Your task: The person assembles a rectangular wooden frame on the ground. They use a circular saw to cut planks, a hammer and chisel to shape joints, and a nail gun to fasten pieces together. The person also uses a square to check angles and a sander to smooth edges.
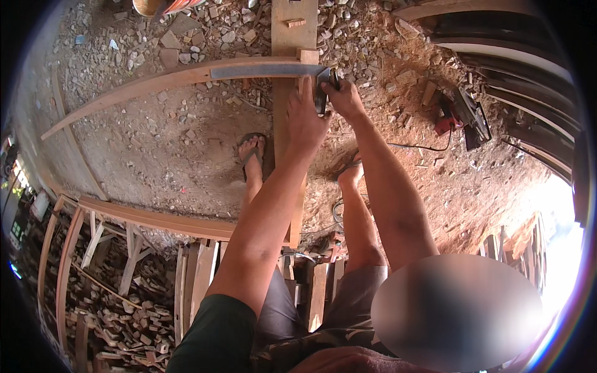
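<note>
Right hand [344,98]: we see fingers curled round a dark hand tool [321,93]. Left hand [305,123] just beside, fingers fairly straight; we can't tell its grip. Tool's at the curved wooden beam [143,84]'s right end, over a plank [286,37].

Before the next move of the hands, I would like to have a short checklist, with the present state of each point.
1. Right hand gripping the dark tool: ok.
2. Left hand well away from the dark tool: not ok, close beside it.
3. Curved beam lying across the plank: ok.
4. Curved beam fixed firmly: cannot tell.
5. Red tool apart from both hands: ok.
6. Ground tidy: not ok, stones scattered.
</note>
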Available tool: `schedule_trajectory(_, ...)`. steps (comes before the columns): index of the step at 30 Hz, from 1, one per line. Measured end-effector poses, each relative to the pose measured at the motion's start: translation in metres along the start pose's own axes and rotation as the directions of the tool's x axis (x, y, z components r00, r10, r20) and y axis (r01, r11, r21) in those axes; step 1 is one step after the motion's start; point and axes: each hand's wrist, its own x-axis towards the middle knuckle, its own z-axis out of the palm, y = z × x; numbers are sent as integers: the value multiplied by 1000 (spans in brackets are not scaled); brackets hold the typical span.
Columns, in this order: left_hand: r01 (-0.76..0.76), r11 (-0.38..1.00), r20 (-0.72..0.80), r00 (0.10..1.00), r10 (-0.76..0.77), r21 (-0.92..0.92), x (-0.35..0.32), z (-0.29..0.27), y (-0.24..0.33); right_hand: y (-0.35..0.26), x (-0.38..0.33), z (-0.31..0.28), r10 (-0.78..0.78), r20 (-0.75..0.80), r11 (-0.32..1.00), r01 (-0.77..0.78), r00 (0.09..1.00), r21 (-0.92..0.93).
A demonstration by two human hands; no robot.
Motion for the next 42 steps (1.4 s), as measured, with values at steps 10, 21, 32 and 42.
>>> schedule_trajectory(10, -67, 998, -80, 995, 68, 17, 11, 15, 11, -11, -9, -9, 1, -58, 999, 1, 998, 45)
schedule_trajectory(21, 39, 977, -21, 999, -35, 209, 15, 15, 21, -59, -30, -55, -356, -441, 934, 324, 824, -148)
schedule_trajectory(32, 37, 983, -64, 998, -26, 178, 19, 33, 12, -98, -26, -36, -363, -89, 931, 364, 928, -5)
schedule_trajectory(42, 67, 957, -54, 997, -54, 282, 17, 28, 36, -47, 11, -43, -195, -110, 889, 129, 975, -438)
